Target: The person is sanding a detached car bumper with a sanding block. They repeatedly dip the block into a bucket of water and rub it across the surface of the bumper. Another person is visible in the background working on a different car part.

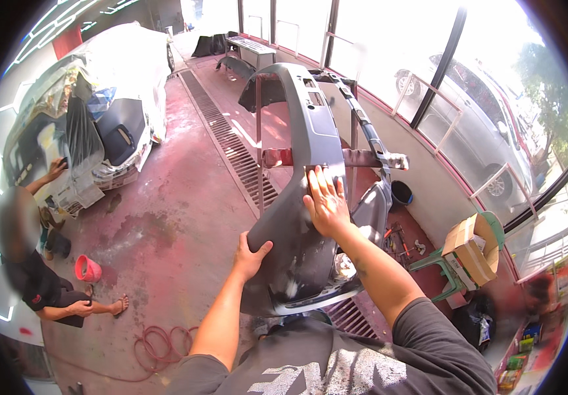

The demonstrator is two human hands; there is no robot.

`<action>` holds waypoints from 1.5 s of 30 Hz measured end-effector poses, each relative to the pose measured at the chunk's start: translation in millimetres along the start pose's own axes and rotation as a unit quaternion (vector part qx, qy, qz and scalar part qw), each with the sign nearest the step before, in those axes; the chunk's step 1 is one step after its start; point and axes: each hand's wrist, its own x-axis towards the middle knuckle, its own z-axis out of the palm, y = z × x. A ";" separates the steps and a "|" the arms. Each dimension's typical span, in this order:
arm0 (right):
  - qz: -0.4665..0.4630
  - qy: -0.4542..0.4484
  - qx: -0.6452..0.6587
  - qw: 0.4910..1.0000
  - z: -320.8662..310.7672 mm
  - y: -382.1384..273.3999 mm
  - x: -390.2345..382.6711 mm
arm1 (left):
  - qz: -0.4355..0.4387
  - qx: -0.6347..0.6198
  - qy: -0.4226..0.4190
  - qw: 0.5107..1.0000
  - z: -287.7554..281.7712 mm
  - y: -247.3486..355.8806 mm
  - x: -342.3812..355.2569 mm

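A grey car bumper [310, 138] lies lengthwise in front of me on a stand with a horizontal bar [376, 160]. My right hand [326, 201] is pressed flat on its upper surface, fingers stretched forward and slightly apart. Whether anything thin lies under that palm is hidden. At the bumper's left edge, my left hand [249, 257] holds on, with the thumb on top and the fingers curled out of sight around the side. Pale dusty smears mark the dark near end of the bumper.
On the left, a person [40, 276] works at a car wrapped in plastic [126, 72], beside a red bucket [88, 268]. A drain grate [221, 128] crosses the floor. A red hose [159, 345] lies coiled. At right stands a green chair [451, 276] with a cardboard box [471, 247].
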 end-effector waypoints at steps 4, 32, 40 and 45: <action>-0.055 -0.050 0.005 0.997 46.2 -15.1 -105.0 | 0.000 -0.037 0.003 0.999 1.3 -20.3 2.5; -0.199 -0.087 -0.107 0.970 30.3 -49.0 -106.6 | 0.010 -0.046 0.002 0.999 1.9 -2.4 2.5; -0.100 -0.052 -0.142 0.983 24.8 -54.1 -28.2 | -0.008 0.000 0.005 1.000 -6.9 -1.7 -0.4; -0.172 -0.113 -0.167 0.964 29.5 -56.8 -71.9 | 0.008 0.005 0.018 1.000 -0.6 2.1 -1.6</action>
